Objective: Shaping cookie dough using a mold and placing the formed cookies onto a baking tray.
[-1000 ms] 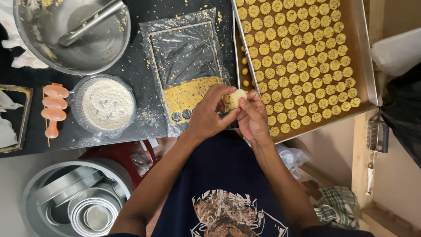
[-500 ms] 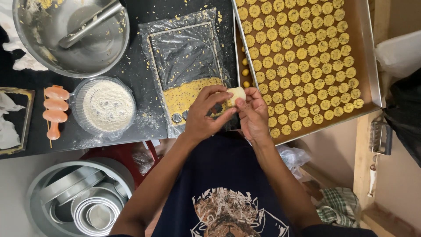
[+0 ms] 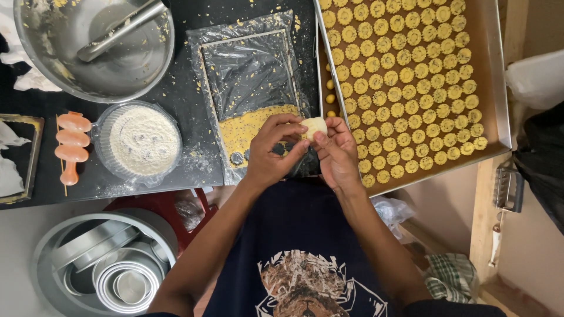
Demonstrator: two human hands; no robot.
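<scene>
A small pale-yellow lump of dough (image 3: 315,126), soft and rounded with a smooth surface, is pinched between the fingertips of the left hand (image 3: 273,151) and the right hand (image 3: 338,154). It sits at the upper tips of both hands, where thumbs and forefingers meet, partly covered by them. Only its top and far side show; it is lifted clear of the surface below the hands.

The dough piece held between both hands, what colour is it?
Pale creamy yellow; the dough piece shows best in the head view, pinched by the left hand and right hand.
</scene>
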